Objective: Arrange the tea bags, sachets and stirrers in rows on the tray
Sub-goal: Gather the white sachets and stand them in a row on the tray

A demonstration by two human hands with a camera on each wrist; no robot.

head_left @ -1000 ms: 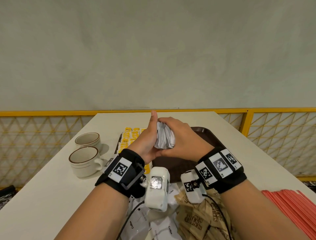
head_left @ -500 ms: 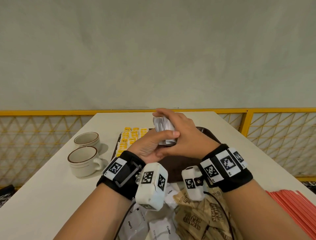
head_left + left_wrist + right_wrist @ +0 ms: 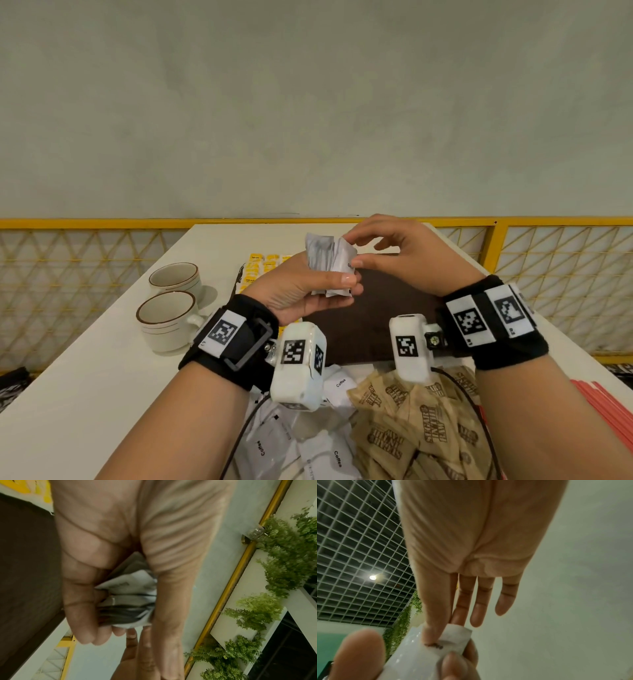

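**Peeling one white sachet off a held stack**

Head view: left hand point(image 3: 301, 294) is palm-up over the brown tray point(image 3: 387, 325), fingers and thumb curled round a stack of white sachets point(image 3: 329, 265) held upright above the tray's middle. Right hand point(image 3: 394, 255) is at the stack's right edge, thumb and forefinger closing on the outermost sachet, other fingers spread loose. Yellow tea bags point(image 3: 263, 267) lie in rows along the tray's far-left part. Near edge of the table point(image 3: 85, 394): a loose heap of white coffee sachets point(image 3: 301, 442), a pile of brown sugar sachets point(image 3: 421, 421) beside it, red stirrers point(image 3: 609, 411) at the far right. Two cups point(image 3: 168, 318) stand left of the tray.

Left wrist view: left hand point(image 3: 106, 574) is clamped on the stack of white sachets point(image 3: 130, 596), edges fanned between fingers and thumb pad. Blurry; count not readable.

Right wrist view: right hand point(image 3: 471, 561) has its thumb tip pressed on the top corner of a white sachet point(image 3: 436, 646) with the forefinger behind it, a light pinch; the remaining fingers are straight.

Step advice: I'd say take only the outer sachet; slide it sideways with the thumb so the next one doesn't drag along. Keep the left hold firm but low on the stack. Lay it print-up beside the tea bag rows, edges parallel, starting a fresh row. Risk: the slick stack fanning out and dropping on the tray.
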